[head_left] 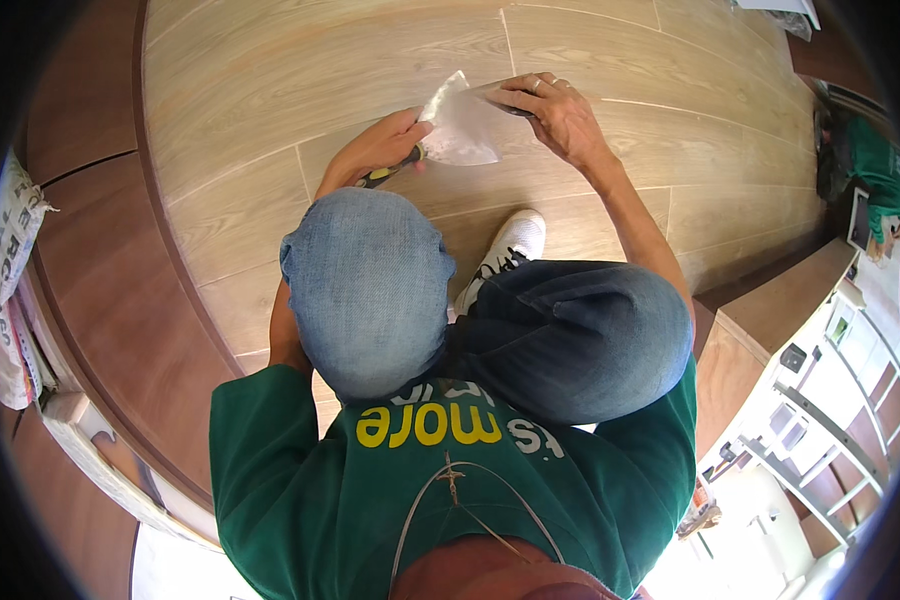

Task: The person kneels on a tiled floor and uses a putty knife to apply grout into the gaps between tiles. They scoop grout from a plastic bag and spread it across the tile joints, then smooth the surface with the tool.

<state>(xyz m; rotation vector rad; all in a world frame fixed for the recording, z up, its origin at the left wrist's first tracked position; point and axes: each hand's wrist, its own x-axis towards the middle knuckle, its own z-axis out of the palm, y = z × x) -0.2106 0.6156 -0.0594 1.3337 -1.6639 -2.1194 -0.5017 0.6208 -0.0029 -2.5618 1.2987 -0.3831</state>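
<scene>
My left hand (375, 145) is closed on a putty knife (462, 135) with a black and yellow handle. Its broad blade flares outward and carries whitish smears. From the other side, my right hand (562, 112), with a ring on one finger, grips a dark flat tool (510, 100). That tool is seen nearly edge-on and its tip meets or overlaps the putty knife's blade; its exact kind is unclear. Both hands are above the floor, just beyond my bent knees.
Wood-look floor planks (670, 150) with pale joints lie below. Brown panels (120, 270) line the left, beside a printed sack (15, 230). At right are a wooden box-like piece (770, 300), a metal ladder (820, 430) and another person in green (875, 165).
</scene>
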